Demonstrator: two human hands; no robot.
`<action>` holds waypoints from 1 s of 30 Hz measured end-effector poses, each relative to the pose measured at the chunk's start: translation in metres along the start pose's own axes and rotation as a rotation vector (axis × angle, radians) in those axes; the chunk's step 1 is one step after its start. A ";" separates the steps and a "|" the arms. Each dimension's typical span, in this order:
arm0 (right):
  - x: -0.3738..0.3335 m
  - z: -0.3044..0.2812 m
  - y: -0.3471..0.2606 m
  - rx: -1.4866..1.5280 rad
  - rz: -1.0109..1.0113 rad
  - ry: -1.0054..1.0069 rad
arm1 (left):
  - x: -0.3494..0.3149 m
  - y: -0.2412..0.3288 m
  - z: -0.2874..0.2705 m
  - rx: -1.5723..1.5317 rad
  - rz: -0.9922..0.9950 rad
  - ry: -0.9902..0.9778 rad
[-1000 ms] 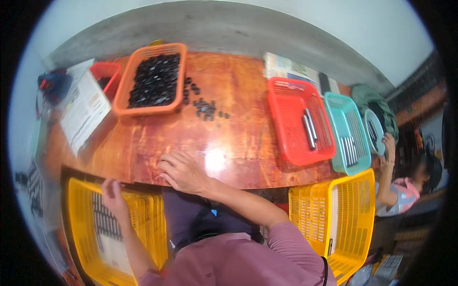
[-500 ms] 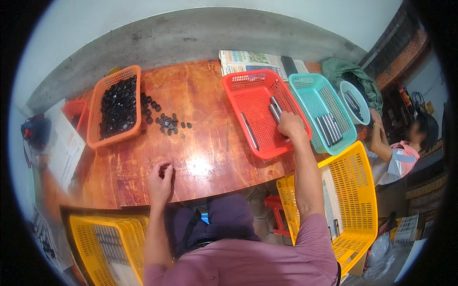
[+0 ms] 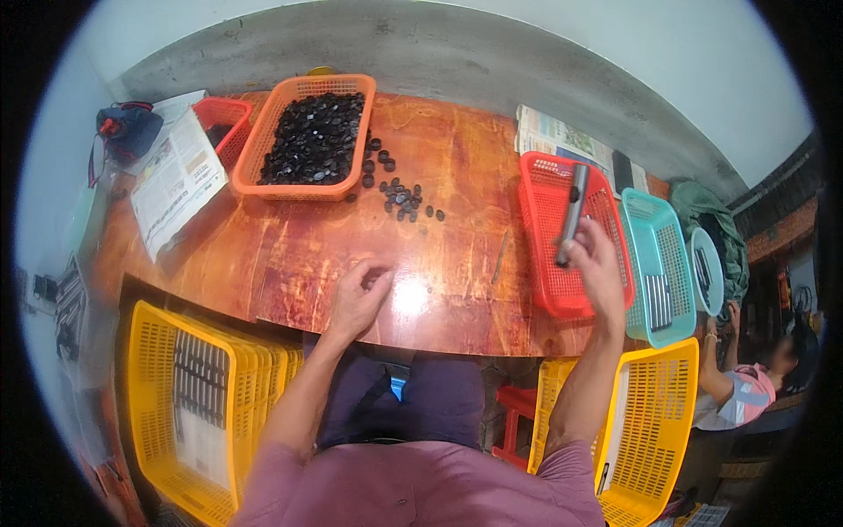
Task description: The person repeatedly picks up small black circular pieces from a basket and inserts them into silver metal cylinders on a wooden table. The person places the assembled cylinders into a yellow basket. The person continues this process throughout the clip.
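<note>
My right hand (image 3: pixel 597 263) grips a grey metal tube (image 3: pixel 575 206), raised at a tilt over the red basket (image 3: pixel 537 263); whether a second tube lies against it I cannot tell. Nearer the middle, my left hand (image 3: pixel 362 294) is over the front of the wooden table, fingers loosely curled, the thumb apart, and nothing visible in them. Beyond it lies a small pile of black round caps (image 3: pixel 402 202). More black caps (image 3: pixel 316 136) fill the orange basket (image 3: pixel 303 190) at the back left.
Right of the red basket stand a teal basket (image 3: pixel 645 206) with several tubes (image 3: pixel 659 301) and a pale round tub (image 3: pixel 713 263). A co-worker's arm (image 3: pixel 724 342) is beside it. Yellow crates (image 3: pixel 230 422) flank my legs. Newspaper (image 3: pixel 180 180) lies at the left; a thin rod (image 3: pixel 500 256) lies mid-table.
My right hand has lifted the grey tube up from inside the red basket. The view has turned, so the table's contents sit further right. My left hand stays loosely curled near the table's front.
</note>
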State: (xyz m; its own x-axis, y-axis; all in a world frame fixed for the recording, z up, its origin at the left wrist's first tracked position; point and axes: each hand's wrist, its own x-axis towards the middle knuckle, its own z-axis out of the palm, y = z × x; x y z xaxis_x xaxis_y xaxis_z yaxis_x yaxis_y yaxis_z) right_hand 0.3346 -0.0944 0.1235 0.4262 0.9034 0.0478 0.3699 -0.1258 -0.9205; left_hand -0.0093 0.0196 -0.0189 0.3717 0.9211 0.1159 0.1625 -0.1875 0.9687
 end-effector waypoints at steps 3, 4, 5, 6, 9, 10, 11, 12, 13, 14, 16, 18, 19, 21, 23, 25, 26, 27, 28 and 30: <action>-0.015 0.071 0.012 0.272 -0.084 -0.322 | 0.005 0.016 0.007 -0.393 -0.178 -0.147; -0.020 0.097 0.012 0.364 0.001 -0.452 | 0.007 0.021 0.008 -0.565 -0.265 -0.204; -0.026 0.123 0.015 0.477 0.136 -0.529 | 0.012 0.024 0.010 -0.577 -0.249 -0.283; -0.029 0.145 0.014 0.524 0.156 -0.550 | 0.017 0.020 0.016 -0.690 -0.196 -0.279; -0.030 0.182 0.026 0.648 0.218 -0.654 | 0.024 0.026 0.014 -0.808 -0.239 -0.319; -0.030 0.191 0.035 0.672 0.226 -0.664 | 0.026 0.017 0.014 -0.805 -0.237 -0.323; -0.029 0.198 0.041 0.697 0.235 -0.674 | 0.028 0.008 0.013 -0.802 -0.236 -0.329; -0.029 0.202 0.045 0.703 0.257 -0.671 | 0.029 -0.001 0.014 -0.808 -0.233 -0.328; -0.028 0.205 0.049 0.710 0.280 -0.667 | 0.030 -0.009 0.014 -0.814 -0.230 -0.328; -0.028 0.208 0.050 0.717 0.303 -0.662 | 0.031 -0.017 0.013 -0.820 -0.227 -0.328; -0.027 0.209 0.052 0.652 0.289 -0.614 | 0.033 -0.018 0.014 -0.878 -0.217 -0.306; -0.026 0.210 0.052 0.613 0.282 -0.587 | 0.033 -0.015 0.014 -0.926 -0.228 -0.292; -0.026 0.210 0.052 0.606 0.281 -0.584 | 0.033 -0.013 0.013 -0.935 -0.248 -0.300; -0.026 0.211 0.050 0.590 0.279 -0.566 | 0.034 -0.012 0.013 -0.952 -0.286 -0.316; -0.026 0.213 0.047 0.571 0.278 -0.538 | 0.035 -0.014 0.013 -0.982 -0.300 -0.317; -0.020 0.206 0.046 0.384 0.328 -0.552 | 0.037 -0.016 0.012 -1.014 -0.313 -0.286; -0.015 0.201 0.046 0.290 0.352 -0.558 | 0.037 -0.017 0.012 -1.031 -0.323 -0.253; -0.006 0.194 0.040 0.084 0.272 -0.487 | 0.038 -0.018 0.014 -1.047 -0.332 -0.225; 0.005 0.186 0.035 -0.117 0.196 -0.410 | 0.038 -0.016 0.014 -1.055 -0.356 -0.228; 0.028 0.182 0.048 -0.417 -0.161 -0.092 | 0.041 -0.011 0.010 -1.069 -0.402 -0.239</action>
State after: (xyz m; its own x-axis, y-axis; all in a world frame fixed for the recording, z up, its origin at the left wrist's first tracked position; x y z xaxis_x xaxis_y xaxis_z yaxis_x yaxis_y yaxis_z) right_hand 0.2144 -0.0005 0.0097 0.2682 0.9552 0.1254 0.7344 -0.1185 -0.6683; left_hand 0.0134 0.0556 -0.0269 0.6499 0.7396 -0.1749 -0.5030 0.5912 0.6305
